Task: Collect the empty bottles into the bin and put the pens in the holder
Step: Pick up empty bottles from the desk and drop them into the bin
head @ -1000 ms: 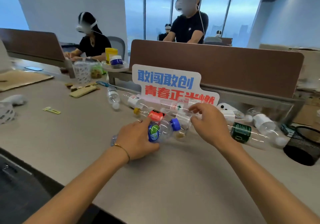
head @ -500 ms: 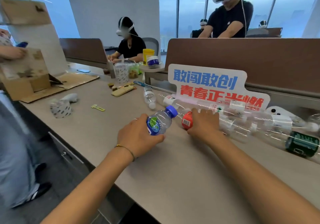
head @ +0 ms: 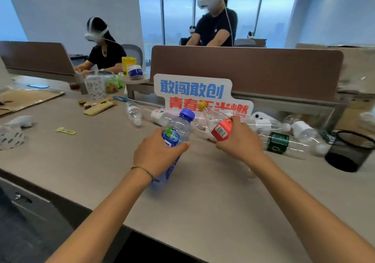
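My left hand grips a clear bottle with a blue cap and blue label, lifted off the grey desk and tilted. My right hand grips a clear bottle with a red label and yellow cap, also raised. Several more empty bottles lie in a row behind, among them a green-labelled one and a small one. A black mesh bin lies at the right. A blue pen lies near the partition.
A white sign with blue and red characters stands against the brown partition. Snack packets, a yellow item, crumpled paper and cardboard sit on the desk's left. Two people with headsets work beyond the partitions.
Both hands have lifted their bottles off the desk; the red-labelled bottle now points up with its yellow cap showing. The view has swung back right, bringing the mesh bin into sight.
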`<state>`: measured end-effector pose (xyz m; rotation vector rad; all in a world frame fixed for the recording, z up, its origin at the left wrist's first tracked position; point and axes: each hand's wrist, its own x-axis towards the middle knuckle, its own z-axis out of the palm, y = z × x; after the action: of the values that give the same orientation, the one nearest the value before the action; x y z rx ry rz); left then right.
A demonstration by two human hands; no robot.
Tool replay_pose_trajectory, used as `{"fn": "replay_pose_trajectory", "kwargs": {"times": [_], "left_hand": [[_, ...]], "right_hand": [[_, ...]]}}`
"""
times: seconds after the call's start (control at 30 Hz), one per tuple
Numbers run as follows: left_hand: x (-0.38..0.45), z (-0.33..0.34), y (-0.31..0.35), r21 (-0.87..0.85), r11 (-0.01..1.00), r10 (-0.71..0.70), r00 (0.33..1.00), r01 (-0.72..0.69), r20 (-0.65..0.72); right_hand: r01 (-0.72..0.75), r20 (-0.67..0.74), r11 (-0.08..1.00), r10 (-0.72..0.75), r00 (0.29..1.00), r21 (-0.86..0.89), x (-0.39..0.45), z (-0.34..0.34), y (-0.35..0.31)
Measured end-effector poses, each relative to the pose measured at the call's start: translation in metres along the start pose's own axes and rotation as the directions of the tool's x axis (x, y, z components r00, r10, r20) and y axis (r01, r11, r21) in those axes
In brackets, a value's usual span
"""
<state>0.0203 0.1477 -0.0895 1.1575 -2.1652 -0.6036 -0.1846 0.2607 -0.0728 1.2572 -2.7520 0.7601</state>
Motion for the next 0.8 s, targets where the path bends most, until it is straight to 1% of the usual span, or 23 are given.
{"fn": "replay_pose_trajectory", "kwargs": {"times": [0.1, 0.17, 0.37, 0.6, 0.7, 0.8], "left_hand": [[-0.015, 0.029, 0.037, -0.172, 0.984, 0.063, 0.996, -0.051, 0.065], [-0.028, 0.051, 0.064, -0.296, 0.954, 0.096, 0.988, -0.056, 0.122], [-0.082, 0.103, 0.153, -0.519, 0.85, 0.244, 0.943, -0.094, 0.229], [-0.174, 0.156, 0.261, -0.683, 0.727, 0.425, 0.832, -0.077, 0.358], [-0.218, 0.176, 0.303, -0.726, 0.687, 0.485, 0.764, -0.032, 0.425], [-0.267, 0.195, 0.345, -0.762, 0.648, 0.558, 0.679, 0.003, 0.477]], "right_hand": [[-0.099, -0.059, 0.991, 0.104, 0.993, 0.087, -0.032, -0.036, 0.036], [-0.161, -0.12, 0.976, 0.18, 0.976, 0.148, -0.055, -0.056, 0.063], [-0.288, -0.27, 0.914, 0.365, 0.891, 0.284, -0.13, -0.112, 0.146], [-0.342, -0.455, 0.823, 0.543, 0.706, 0.452, -0.236, -0.181, 0.237], [-0.354, -0.51, 0.789, 0.601, 0.615, 0.503, -0.285, -0.207, 0.273], [-0.398, -0.543, 0.746, 0.664, 0.514, 0.535, -0.335, -0.225, 0.313]]}}
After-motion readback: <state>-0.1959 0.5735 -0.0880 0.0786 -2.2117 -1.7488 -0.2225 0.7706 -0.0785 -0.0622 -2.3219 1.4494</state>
